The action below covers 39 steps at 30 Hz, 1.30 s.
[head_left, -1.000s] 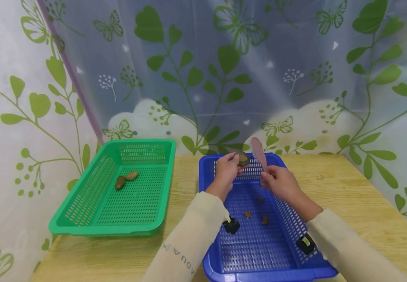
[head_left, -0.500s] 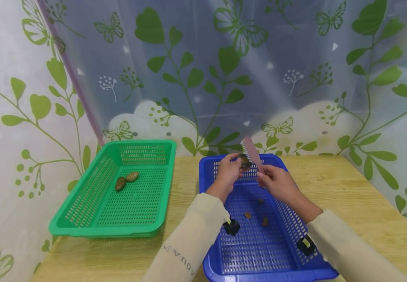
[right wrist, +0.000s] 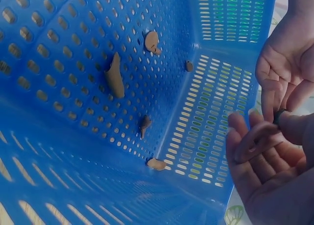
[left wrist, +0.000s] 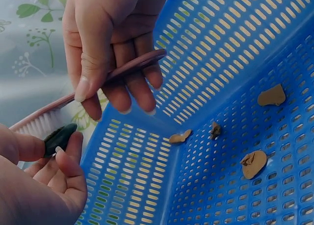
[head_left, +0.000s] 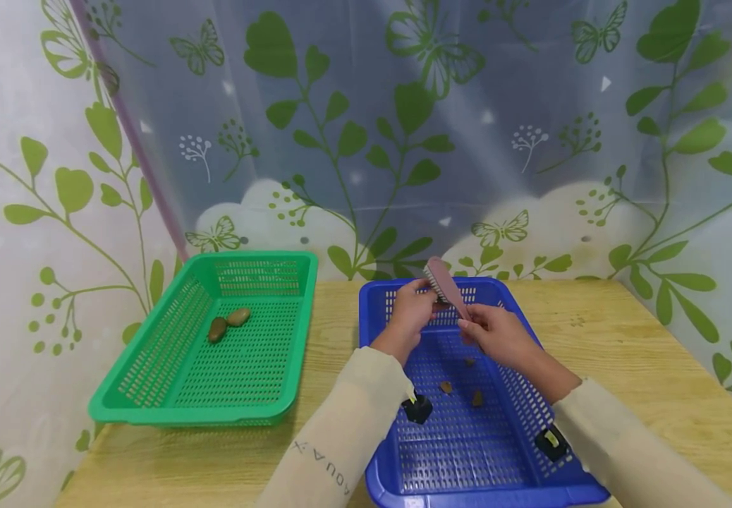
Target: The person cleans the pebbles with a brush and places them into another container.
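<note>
Over the far end of the blue basket (head_left: 366, 353), my left hand (head_left: 409, 312) pinches a dark smooth stone (left wrist: 60, 139) between thumb and fingers. My right hand (head_left: 499, 335) grips the handle of a pink brush (head_left: 445, 282) with white bristles. The bristle side faces the stone and lies against or very close to it; the brush head mostly covers the stone in the head view. Several brown, clay-like scraps lie on the basket floor, among them a flat round one (left wrist: 254, 165) and a longer one (right wrist: 115, 77).
To the left, a green basket (head_left: 194, 415) stands on the wooden table (head_left: 601, 353). It holds a dark brown stone (head_left: 216, 329) touching a lighter tan stone (head_left: 238, 317). A leaf-patterned curtain (head_left: 353, 141) hangs behind the table.
The brush has moved left and slightly down, from beside the stone to over it. My left hand has stayed nearly in place, still holding the stone.
</note>
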Each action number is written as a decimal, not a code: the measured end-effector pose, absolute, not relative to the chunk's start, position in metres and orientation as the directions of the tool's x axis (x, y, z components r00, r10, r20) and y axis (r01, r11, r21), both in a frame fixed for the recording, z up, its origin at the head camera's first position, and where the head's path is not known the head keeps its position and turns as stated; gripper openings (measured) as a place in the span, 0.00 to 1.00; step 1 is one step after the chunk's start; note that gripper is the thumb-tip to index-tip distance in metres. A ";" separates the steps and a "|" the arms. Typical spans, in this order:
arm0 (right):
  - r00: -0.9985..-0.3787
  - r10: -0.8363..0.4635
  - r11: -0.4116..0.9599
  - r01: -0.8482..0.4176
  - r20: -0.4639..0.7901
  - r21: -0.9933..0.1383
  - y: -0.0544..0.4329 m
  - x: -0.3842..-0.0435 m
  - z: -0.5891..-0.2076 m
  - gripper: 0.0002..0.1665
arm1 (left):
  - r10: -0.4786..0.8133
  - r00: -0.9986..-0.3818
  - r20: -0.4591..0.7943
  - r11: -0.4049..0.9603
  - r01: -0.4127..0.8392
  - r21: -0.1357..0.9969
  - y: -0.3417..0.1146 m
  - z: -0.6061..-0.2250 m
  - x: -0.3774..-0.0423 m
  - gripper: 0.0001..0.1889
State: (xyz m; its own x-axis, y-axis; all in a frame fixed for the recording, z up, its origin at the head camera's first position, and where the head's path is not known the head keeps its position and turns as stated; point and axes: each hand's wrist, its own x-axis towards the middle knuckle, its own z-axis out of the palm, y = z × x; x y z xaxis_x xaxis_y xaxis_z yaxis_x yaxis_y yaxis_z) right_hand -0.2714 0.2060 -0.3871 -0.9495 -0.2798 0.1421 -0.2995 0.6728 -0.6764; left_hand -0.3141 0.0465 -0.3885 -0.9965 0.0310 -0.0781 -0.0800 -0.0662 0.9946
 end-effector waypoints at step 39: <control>-0.955 -0.229 0.677 -0.296 0.189 -0.673 0.204 -0.271 -0.386 0.16 | 0.058 -0.996 -0.071 -0.103 -0.077 0.992 0.049 -0.389 -0.316 0.21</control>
State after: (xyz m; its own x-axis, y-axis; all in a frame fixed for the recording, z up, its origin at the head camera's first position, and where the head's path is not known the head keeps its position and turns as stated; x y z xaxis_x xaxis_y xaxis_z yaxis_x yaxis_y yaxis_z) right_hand -0.2713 0.2042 -0.3855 -0.9549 -0.2294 0.1886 -0.2958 0.6775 -0.6734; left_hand -0.3156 0.0486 -0.3894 -0.9958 0.0580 -0.0710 -0.0767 -0.1034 0.9917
